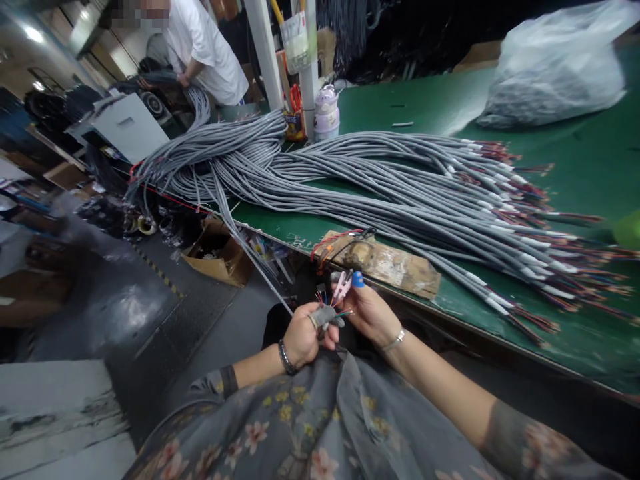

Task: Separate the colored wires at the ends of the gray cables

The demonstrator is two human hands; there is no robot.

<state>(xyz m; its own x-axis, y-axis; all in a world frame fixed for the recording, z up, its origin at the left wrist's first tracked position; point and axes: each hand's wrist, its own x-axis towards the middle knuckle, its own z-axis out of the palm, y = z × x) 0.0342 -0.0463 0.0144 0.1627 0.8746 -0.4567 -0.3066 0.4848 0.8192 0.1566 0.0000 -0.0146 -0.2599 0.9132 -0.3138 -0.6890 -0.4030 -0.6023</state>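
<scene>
My left hand (300, 339) is closed around the end of a grey cable (324, 316), whose thin coloured wires fan out above the fist. My right hand (367, 312) is closed too, pinching a small pink tool (342, 285) at those wire tips; a blue cap covers one fingertip. The cable runs up and left from my fist to the big bundle of grey cables (350, 180) lying across the green table (590, 167). Both hands hover over my lap, just in front of the table's edge.
A worn wooden block (385, 261) with red wires lies at the table edge near my hands. A plastic bag (555, 73) sits at the far right, a bottle (327, 113) by a white post. An open cardboard box (220, 253) stands on the floor. Another person in white works at the back left.
</scene>
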